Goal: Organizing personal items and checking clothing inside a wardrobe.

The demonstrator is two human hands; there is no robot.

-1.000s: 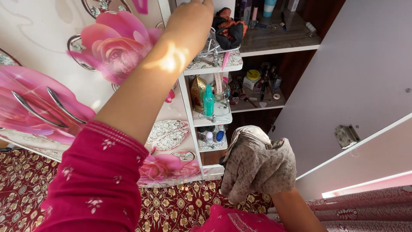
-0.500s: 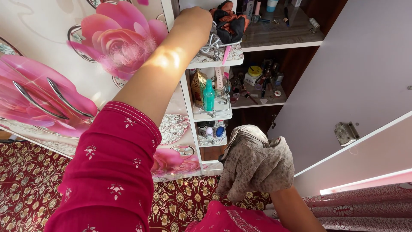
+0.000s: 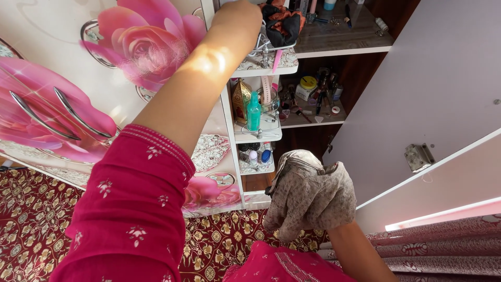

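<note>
Far left of the frame: the wardrobe door [image 3: 68, 68], white with large pink roses, carries two curved metal handles [image 3: 52, 117]. Below it lies the red and gold patterned carpet [image 3: 31, 219].

Left of centre: my left arm in a pink embroidered sleeve [image 3: 130, 209] runs diagonally up to the top edge of the frame. My left hand [image 3: 237, 18] sits at the top centre, against the upper corner shelf [image 3: 266, 63]. Its fingers are cut off by the frame edge, so I cannot tell whether they are apart or closed on anything. Just right of this hand, on the same shelf, sit a wire rack [image 3: 263, 47] and a bundle of black and orange cloth [image 3: 282, 26], very close to the knuckles; contact cannot be confirmed.

Centre: the lower corner shelves hold a gold ornament [image 3: 241, 99], a teal bottle [image 3: 253, 112] and small bottles [image 3: 259, 156] beneath.

Lower centre: my right hand [image 3: 308, 201] is entirely covered by a beige dust cloth [image 3: 310, 193], which is bunched around it; the hand is clamped on this cloth. It hangs well below the left hand, in front of the lowest shelf.

Right of centre: open wooden shelves [image 3: 339, 44] hold scattered cosmetics [image 3: 313, 94].

Right: the open white door [image 3: 433, 89] with a metal hinge [image 3: 419, 156], and a striped curtain [image 3: 443, 250] at the lower right.
</note>
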